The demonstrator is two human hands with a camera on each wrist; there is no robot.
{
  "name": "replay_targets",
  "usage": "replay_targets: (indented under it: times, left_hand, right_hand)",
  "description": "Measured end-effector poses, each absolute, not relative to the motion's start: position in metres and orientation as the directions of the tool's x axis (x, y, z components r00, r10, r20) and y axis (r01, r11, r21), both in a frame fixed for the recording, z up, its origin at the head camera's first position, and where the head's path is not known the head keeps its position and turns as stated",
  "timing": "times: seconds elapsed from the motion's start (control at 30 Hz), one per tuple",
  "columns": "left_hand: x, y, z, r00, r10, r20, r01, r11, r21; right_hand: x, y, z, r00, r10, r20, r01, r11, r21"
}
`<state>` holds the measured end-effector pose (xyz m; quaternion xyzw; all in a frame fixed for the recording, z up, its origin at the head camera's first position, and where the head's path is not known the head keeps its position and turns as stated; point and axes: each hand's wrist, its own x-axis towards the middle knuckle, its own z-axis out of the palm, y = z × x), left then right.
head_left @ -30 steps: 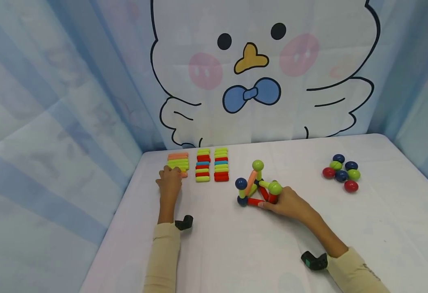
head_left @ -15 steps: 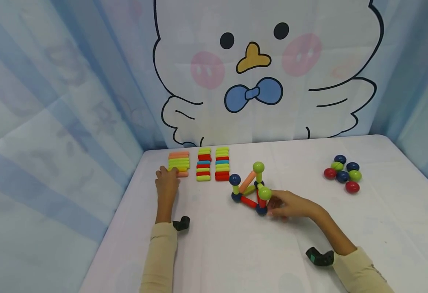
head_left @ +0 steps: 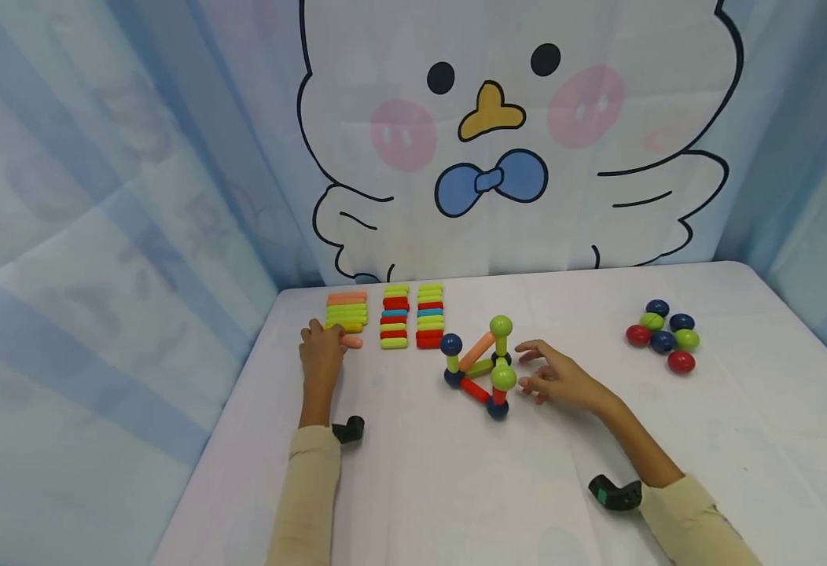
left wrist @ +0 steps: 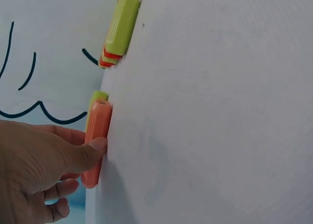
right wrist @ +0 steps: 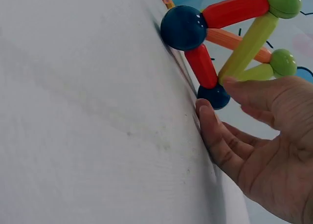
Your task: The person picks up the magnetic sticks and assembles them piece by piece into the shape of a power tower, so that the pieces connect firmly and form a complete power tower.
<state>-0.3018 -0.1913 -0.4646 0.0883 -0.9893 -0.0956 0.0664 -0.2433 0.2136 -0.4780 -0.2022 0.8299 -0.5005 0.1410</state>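
Observation:
My left hand [head_left: 321, 351] pinches an orange stick [left wrist: 98, 123] at the near end of the leftmost stack; the thumb lies across it in the left wrist view. Just beyond it lie yellow and green sticks [head_left: 346, 312]. In the middle of the table stands a frame of balls and sticks, with navy balls [head_left: 497, 406] at the bottom and green balls [head_left: 503, 377] and a navy one on top. Red sticks [head_left: 474, 391] and a slanted orange stick [head_left: 478, 351] join them. My right hand [head_left: 558, 380], fingers spread and holding nothing, is close to the frame's right side.
Two more columns of red, green and blue sticks [head_left: 395, 321] lie right of the left stack. Loose red, navy and green balls [head_left: 661, 340] are grouped at the right. A printed curtain [head_left: 487, 236] hangs behind the table [head_left: 442, 487].
My right hand has let go of the frame, which now stands turned and slightly left of where it was. The orange stick at my left hand has shifted slightly away from its stack.

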Motion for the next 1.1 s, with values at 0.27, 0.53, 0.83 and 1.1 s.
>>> replay_targets:
  times: [0.27, 0.53, 0.83, 1.1]
  left_hand:
    - [-0.299, -0.192, -0.458, -0.986, -0.098, -0.132, -0.134, 0.944, 0.301]
    - [-0.284, -0.172, -0.452, -0.939, 0.246, -0.242, -0.026, 0.649, 0.761]
    - [-0.266, -0.126, -0.467, -0.835, 0.488, -0.256, -0.091, 0.335, 0.938]
    - [-0.255, -0.096, -0.472, -0.808, 0.533, -0.253, -0.127, 0.263, 0.957]
  right_hand:
    - [-0.241, 0.208, -0.487, -0.839, -0.540, 0.069, -0.328, 0.400, -0.856]
    - [-0.257, 0.207, -0.488, -0.790, -0.613, -0.032, -0.167, 0.264, -0.950]
    - [-0.270, 0.202, -0.489, -0.788, -0.612, -0.065, -0.176, 0.326, -0.929]
    - [-0.267, 0.199, -0.487, -0.807, -0.590, -0.011, -0.285, 0.405, -0.869]
